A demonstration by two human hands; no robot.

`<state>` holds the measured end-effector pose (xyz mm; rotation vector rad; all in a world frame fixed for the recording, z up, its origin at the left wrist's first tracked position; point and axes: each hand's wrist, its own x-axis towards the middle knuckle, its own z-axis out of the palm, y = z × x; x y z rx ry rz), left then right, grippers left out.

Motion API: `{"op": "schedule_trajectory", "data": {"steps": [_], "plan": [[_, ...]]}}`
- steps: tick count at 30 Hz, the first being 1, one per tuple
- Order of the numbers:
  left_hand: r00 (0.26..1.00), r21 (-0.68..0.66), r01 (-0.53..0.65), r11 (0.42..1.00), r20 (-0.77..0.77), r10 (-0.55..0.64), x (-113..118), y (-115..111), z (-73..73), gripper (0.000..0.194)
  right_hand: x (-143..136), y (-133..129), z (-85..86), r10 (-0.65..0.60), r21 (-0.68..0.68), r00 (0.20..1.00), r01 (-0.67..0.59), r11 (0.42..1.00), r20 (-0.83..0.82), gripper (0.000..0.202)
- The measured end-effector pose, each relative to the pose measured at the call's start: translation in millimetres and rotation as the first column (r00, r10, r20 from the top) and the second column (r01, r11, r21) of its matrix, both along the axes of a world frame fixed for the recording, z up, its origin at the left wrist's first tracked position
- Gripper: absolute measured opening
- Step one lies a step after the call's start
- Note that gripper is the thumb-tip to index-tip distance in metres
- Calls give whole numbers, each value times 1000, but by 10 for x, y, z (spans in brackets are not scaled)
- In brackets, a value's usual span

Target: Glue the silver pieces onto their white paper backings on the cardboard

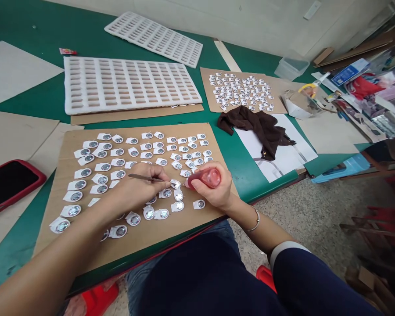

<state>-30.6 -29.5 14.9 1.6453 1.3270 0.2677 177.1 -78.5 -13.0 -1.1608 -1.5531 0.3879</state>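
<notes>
My left hand (141,186) grips thin metal tweezers (148,178) whose tips rest on one small white tab with a round silver disc (175,184). My right hand (213,188) is closed around a small red squeeze bottle (206,177), its nozzle pointing left at that same piece. Both hands hover over a brown cardboard sheet (217,149) covered with several rows of such white tabs with silver discs (102,166).
A red-cased phone (9,184) lies at the left. Two white foam slotted trays (128,83) (154,37) sit further back. A second cardboard with small pieces (242,90), a brown cloth (256,125), and clutter of boxes (365,87) lie to the right.
</notes>
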Motion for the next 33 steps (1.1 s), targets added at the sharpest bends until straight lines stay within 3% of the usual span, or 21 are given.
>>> {"op": "schedule_trajectory", "data": {"steps": [12, 33], "plan": [[1000, -19, 5, 1000, 17, -5, -17, -6, -10, 20, -2, -7, -25, 33, -15, 999, -33, 999, 24, 25], [999, -42, -28, 999, -29, 26, -2, -18, 36, 20, -6, 1, -33, 103, 90, 994, -105, 990, 25, 25]]}}
